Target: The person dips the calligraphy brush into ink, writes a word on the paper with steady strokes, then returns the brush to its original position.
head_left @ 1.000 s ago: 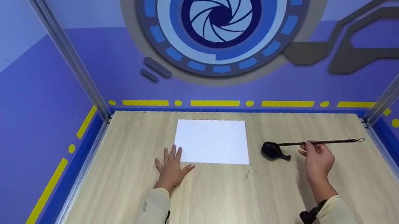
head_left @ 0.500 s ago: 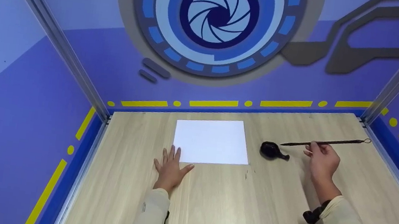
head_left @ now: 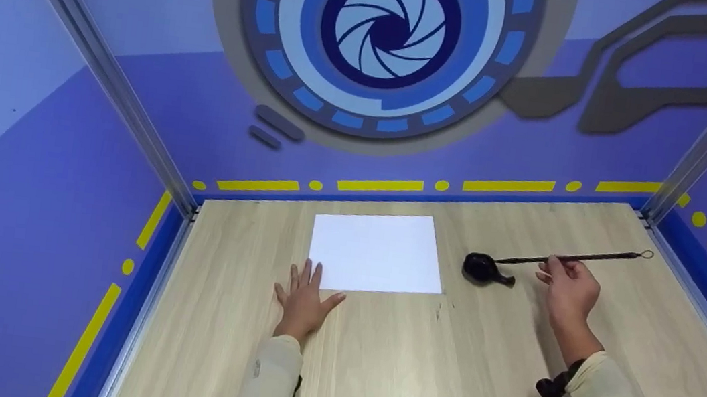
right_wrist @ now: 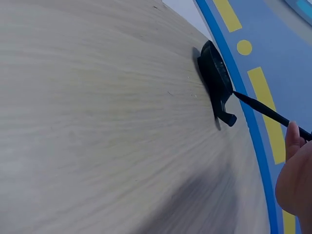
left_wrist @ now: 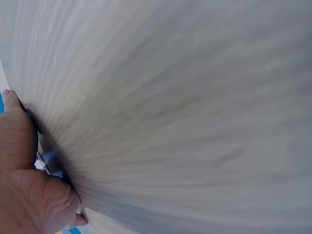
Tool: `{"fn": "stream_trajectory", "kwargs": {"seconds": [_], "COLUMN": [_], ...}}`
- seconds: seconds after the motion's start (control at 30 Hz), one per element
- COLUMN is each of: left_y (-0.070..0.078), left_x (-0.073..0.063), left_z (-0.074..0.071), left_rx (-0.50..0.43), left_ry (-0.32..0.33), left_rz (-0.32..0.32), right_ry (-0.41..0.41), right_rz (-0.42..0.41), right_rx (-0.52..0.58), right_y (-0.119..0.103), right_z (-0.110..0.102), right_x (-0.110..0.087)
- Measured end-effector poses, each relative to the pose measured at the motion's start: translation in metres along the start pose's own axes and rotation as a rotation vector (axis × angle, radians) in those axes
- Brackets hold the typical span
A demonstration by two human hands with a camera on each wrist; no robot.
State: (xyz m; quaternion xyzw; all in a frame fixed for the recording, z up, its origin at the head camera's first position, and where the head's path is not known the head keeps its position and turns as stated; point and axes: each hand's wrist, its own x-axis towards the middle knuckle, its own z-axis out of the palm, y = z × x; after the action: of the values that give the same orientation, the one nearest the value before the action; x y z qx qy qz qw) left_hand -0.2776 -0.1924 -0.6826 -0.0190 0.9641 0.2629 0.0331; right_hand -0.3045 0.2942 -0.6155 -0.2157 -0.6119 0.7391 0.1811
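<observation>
A dark brush (head_left: 596, 257) with a hanging loop at its far end is pinched in my right hand (head_left: 571, 293), tilted down toward the left. Its tip meets the rim of a small black ink dish (head_left: 481, 269) with a stubby handle. In the right wrist view the brush tip (right_wrist: 239, 94) shows right at the rim of the dish (right_wrist: 214, 70). My left hand (head_left: 302, 303) lies flat with spread fingers, fingertips on the lower left corner of a white sheet of paper (head_left: 377, 252). The left wrist view shows part of that hand (left_wrist: 29, 180) against the wood.
The wooden tabletop (head_left: 387, 364) is bordered by a blue back wall (head_left: 264, 160) and side walls with metal corner posts (head_left: 101, 59). A few small dark marks lie right of the paper's lower corner. A black wrist device (head_left: 551, 387) sits on the right arm.
The brush tip lifted back off the ink dish to the right with my right hand, then returned to its rim. My left hand and the paper stayed in place.
</observation>
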Motion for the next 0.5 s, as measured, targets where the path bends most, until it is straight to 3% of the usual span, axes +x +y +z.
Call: {"fn": "stream_trajectory", "kwargs": {"seconds": [0.2,0.5], "left_y": [-0.0003,-0.0001], "left_x": [0.0004,0.0002], "left_z": [0.0001,0.0019], "left_rx": [-0.015,-0.019], "left_ry": [0.006,0.016], "left_rz": [-0.001,0.011], "right_ry": [0.031,-0.01], "right_rz": [0.014,0.026], "right_rx": [0.031,0.019], "right_y": [-0.0051,-0.0019], "right_z": [-0.0033,0.0031], "right_x": [0.0029,-0.0001]}}
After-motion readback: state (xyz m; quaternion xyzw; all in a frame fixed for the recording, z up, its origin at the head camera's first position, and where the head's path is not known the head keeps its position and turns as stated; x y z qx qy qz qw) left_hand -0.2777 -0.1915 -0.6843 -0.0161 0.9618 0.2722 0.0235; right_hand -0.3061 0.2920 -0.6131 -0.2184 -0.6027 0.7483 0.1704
